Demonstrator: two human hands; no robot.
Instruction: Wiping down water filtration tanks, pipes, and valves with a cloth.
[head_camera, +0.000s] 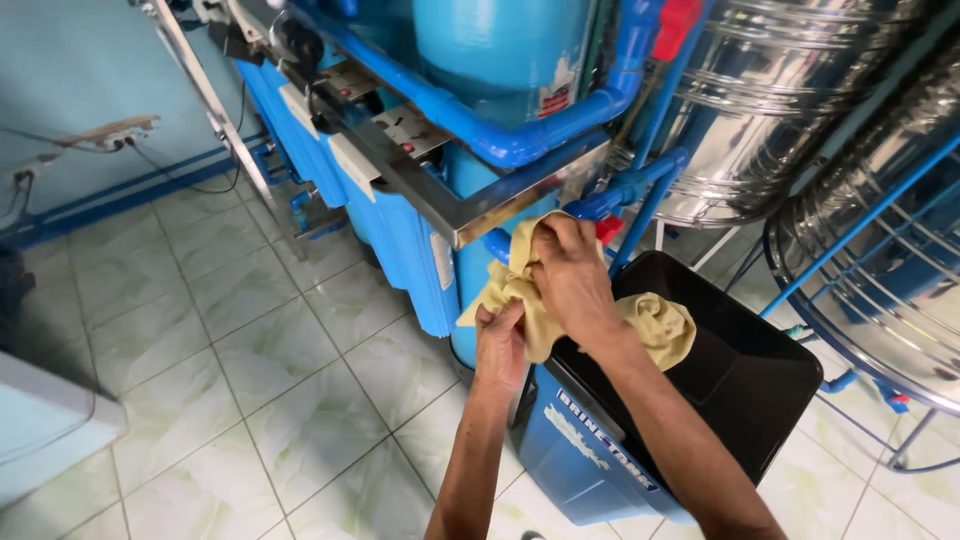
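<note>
Holding a yellow cloth (533, 300) with both hands, a person stands over a water filter setup. The right hand (570, 275) is closed tight around the top of the cloth and presses it up against the end of a shiny metal frame bar (470, 215). The left hand (499, 345) sits just below, with its fingers curled shut on the lower part of the same cloth. A loose end of the cloth hangs over the right arm and rests on the black lid (745, 375) of a blue tank (580, 450).

Behind the hands are a tall blue cylinder (500, 50), blue pipes (500, 140) and a little red valve handle (608, 228), which sits just beside the right hand. Big shiny steel tanks (760, 110) stand to the right. Pale green floor tiles (260, 370) lie below.

It looks like the wiping step is under way, right at the corner of the bar. A next rub would need a firm grip and care to keep clear of the red handle and the sharp metal edge.
</note>
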